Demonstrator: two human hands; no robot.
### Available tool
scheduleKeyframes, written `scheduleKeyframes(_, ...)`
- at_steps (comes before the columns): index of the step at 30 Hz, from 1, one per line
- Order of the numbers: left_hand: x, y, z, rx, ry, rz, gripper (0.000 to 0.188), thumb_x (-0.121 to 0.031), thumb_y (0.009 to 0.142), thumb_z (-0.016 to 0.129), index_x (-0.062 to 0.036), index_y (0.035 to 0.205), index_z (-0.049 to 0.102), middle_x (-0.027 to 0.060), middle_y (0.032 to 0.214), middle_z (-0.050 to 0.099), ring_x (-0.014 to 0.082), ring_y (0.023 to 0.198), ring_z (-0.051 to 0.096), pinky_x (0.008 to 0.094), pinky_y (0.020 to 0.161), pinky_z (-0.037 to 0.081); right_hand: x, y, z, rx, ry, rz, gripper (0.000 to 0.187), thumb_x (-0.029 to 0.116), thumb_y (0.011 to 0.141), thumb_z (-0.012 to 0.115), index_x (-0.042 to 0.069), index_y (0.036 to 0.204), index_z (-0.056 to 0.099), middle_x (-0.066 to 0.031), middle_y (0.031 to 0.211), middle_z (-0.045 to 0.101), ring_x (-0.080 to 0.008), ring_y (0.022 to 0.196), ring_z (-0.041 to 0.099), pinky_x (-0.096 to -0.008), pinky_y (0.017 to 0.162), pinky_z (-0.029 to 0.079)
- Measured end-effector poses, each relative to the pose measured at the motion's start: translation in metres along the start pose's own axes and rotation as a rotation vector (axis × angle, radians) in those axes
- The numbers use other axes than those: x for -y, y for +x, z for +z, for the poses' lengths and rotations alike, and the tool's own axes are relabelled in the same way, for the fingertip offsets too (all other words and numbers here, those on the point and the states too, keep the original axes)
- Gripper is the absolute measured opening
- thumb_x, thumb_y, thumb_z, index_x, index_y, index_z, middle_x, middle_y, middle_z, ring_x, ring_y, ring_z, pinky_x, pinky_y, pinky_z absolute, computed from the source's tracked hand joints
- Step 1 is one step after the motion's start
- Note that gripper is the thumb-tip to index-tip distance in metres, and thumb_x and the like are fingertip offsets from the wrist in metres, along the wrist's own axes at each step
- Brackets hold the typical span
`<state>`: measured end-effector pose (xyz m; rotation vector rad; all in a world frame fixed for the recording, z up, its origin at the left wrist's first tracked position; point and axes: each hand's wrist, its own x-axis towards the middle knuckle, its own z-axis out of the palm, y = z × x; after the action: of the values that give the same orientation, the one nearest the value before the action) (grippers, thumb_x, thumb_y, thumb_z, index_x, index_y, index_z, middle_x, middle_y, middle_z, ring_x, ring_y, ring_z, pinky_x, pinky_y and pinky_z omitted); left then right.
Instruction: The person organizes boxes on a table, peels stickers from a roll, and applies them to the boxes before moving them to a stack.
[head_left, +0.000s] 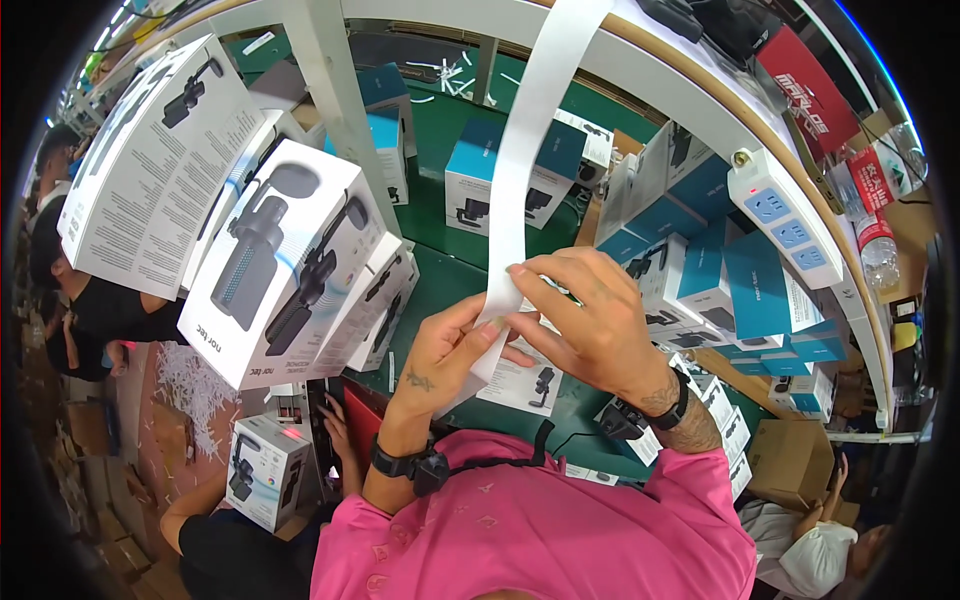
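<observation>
A long white paper strip (512, 170) hangs from the shelf edge above and runs down between my hands. Its lower end trails past my left hand toward my chest. My left hand (440, 355) pinches the strip between thumb and fingers. From the other side my right hand (590, 315) is closed on the same strip, index fingertip against its edge and thumb close to my left thumb. Under the hands, partly covered, a white box (525, 388) printed with a microphone picture lies on the green table (440, 270).
White printed boxes (285, 255) are stacked high at the left beside a white post (335, 100). Teal-and-white boxes (690, 250) crowd the right, below a power strip (785, 220) on the shelf frame. Another person's hand (340, 435) is near a box (268, 470) at lower left.
</observation>
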<state>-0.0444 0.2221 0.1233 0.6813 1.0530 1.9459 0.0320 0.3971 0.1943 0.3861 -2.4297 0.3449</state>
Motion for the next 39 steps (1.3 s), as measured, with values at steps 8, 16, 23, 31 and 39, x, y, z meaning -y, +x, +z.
scheduleKeyframes(8, -0.018, 0.005, 0.0, 0.072, 0.699, 0.183, 0.022, -0.003, 0.097, 0.051, 0.0079, 0.112, 0.063, 0.0165, 0.089, 0.07, 0.0253, 0.081, 0.071, 0.0271, 0.069, 0.051, -0.002, 0.007, -0.018, 0.302, -0.054, -0.042, 0.034, 0.009, 0.071, 0.077, 0.002, 0.103, 0.068, -0.0051, 0.1, 0.066, -0.024, 0.087, 0.062, -0.0366, 0.072, 0.049)
scheduleKeyframes(16, -0.01, 0.011, -0.004, 0.164, 0.767, 0.244, 0.02, -0.001, 0.096, 0.054, 0.0069, 0.112, 0.062, 0.0218, 0.098, 0.071, 0.0355, 0.089, 0.072, 0.0296, 0.076, 0.055, -0.027, 0.013, -0.033, 0.51, 0.115, -0.097, 0.03, 0.005, 0.072, 0.073, 0.0, 0.1, 0.068, -0.0063, 0.096, 0.067, -0.0245, 0.087, 0.062, -0.037, 0.072, 0.049)
scheduleKeyframes(23, 0.003, 0.007, -0.01, 0.007, 0.342, 0.035, 0.033, -0.011, 0.102, 0.049, 0.0057, 0.129, 0.057, 0.0187, 0.104, 0.072, 0.0233, 0.091, 0.073, 0.0296, 0.08, 0.055, -0.019, -0.001, -0.018, 0.048, 0.084, -0.073, 0.03, -0.006, 0.067, 0.075, -0.002, 0.097, 0.068, -0.0127, 0.097, 0.069, -0.0304, 0.083, 0.066, -0.0369, 0.068, 0.053)
scheduleKeyframes(31, 0.012, -0.001, -0.03, -0.229, 0.115, -0.07, 0.033, -0.012, 0.104, 0.045, 0.0103, 0.127, 0.053, 0.0229, 0.105, 0.069, 0.024, 0.093, 0.07, 0.032, 0.086, 0.054, -0.096, -0.083, 0.039, -0.034, -0.282, 0.203, 0.015, 0.001, 0.079, 0.067, -0.001, 0.093, 0.067, -0.0157, 0.084, 0.069, -0.031, 0.075, 0.066, -0.0383, 0.067, 0.052)
scheduleKeyframes(39, 0.021, -0.009, -0.04, -0.258, 0.171, -0.085, 0.037, -0.018, 0.104, 0.048, 0.0089, 0.13, 0.053, 0.0201, 0.105, 0.07, 0.0223, 0.095, 0.07, 0.0301, 0.087, 0.052, -0.147, -0.209, 0.167, 0.411, -0.203, 0.451, 0.011, 0.009, 0.086, 0.056, 0.001, 0.088, 0.063, -0.0173, 0.08, 0.067, -0.0358, 0.07, 0.066, -0.0456, 0.065, 0.054)
